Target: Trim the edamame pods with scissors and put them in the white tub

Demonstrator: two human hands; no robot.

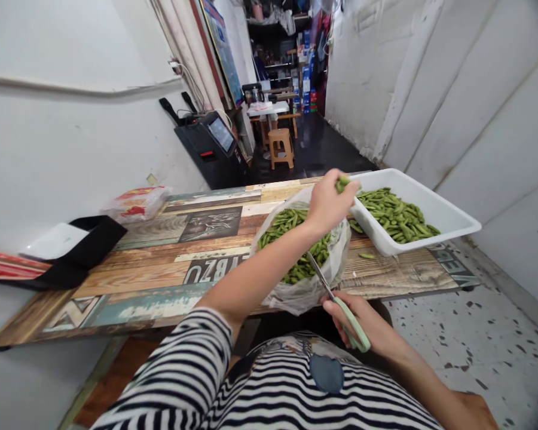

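Both are closed: left hand (329, 203) on pods (342, 183), right (371, 316) on scissors (325, 283).

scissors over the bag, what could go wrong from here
The blades of the scissors lie over the rim of the thin plastic bag, so a snip there might nick it. Their tips also point towards the left forearm, which could get scratched if it draws back low. The left hand holds its green pods near the tub's rim, so one might drop outside, where a loose pod already lies.
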